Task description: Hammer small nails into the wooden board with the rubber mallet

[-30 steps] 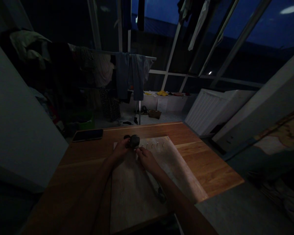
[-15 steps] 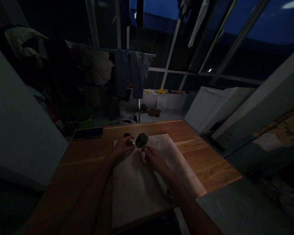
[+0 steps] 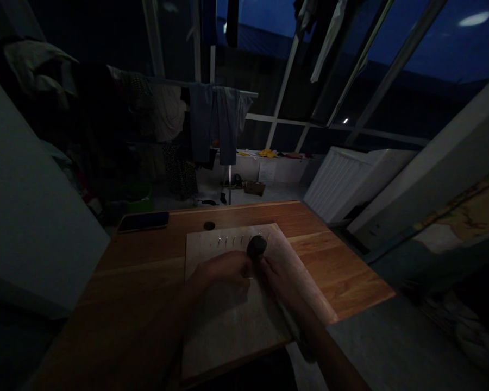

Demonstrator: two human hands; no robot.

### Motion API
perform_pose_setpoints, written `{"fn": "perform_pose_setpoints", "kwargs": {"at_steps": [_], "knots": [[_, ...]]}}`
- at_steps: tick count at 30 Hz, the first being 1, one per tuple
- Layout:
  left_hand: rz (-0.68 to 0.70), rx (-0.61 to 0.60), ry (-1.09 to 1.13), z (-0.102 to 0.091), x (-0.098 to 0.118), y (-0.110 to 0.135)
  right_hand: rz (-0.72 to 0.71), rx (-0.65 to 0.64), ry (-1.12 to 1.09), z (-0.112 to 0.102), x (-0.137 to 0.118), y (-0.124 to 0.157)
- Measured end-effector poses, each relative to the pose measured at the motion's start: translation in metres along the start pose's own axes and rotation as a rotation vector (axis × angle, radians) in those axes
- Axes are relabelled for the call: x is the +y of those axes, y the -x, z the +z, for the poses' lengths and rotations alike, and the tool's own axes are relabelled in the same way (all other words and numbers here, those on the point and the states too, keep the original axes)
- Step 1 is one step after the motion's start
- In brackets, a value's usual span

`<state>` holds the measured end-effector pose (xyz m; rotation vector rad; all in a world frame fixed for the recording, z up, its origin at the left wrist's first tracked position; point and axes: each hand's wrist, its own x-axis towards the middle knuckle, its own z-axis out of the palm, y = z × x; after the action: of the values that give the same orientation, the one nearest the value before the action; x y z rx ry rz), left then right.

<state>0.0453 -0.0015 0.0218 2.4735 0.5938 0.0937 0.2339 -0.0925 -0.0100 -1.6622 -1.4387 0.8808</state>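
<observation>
A pale wooden board lies on the table, with a row of thin nails standing up near its far edge. My right hand is closed round the handle of a mallet, whose dark round head points away from me and hides part of the row's right end. My left hand is over the board just left of the mallet, fingers curled together. A small bright sliver, which looks like a nail, shows at its fingertips. The dim light blurs the finger details.
The wooden table extends beyond the board on both sides. A phone lies at its far left corner, and a dark round hole is beyond the board. Clothes hang on a rack past the table. A white ribbed unit stands at right.
My left hand has left the row's left end and come right and nearer to me. The mallet and my right hand have shifted right and slightly nearer, uncovering several nails on the left.
</observation>
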Motion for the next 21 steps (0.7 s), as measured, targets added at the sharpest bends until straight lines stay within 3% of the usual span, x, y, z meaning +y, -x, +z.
{"fn": "perform_pose_setpoints", "kwargs": {"at_steps": [5,10,13,17,21], "knots": [[-0.044,0.001,-0.116,0.010,0.019,0.003,0.007,0.011,0.000,0.000,-0.001,0.001],[-0.085,0.065,-0.165,-0.005,0.022,0.010,0.016,0.016,-0.011,0.000,-0.001,0.000],[-0.226,0.075,-0.157,-0.027,0.003,0.021,0.053,0.019,-0.005,-0.001,-0.003,0.002],[-0.420,0.193,-0.062,-0.052,-0.039,0.044,0.066,0.021,0.025,-0.003,-0.008,0.004],[-0.460,0.296,0.096,-0.056,-0.066,0.063,0.061,0.037,0.006,-0.002,-0.007,0.005]]}}
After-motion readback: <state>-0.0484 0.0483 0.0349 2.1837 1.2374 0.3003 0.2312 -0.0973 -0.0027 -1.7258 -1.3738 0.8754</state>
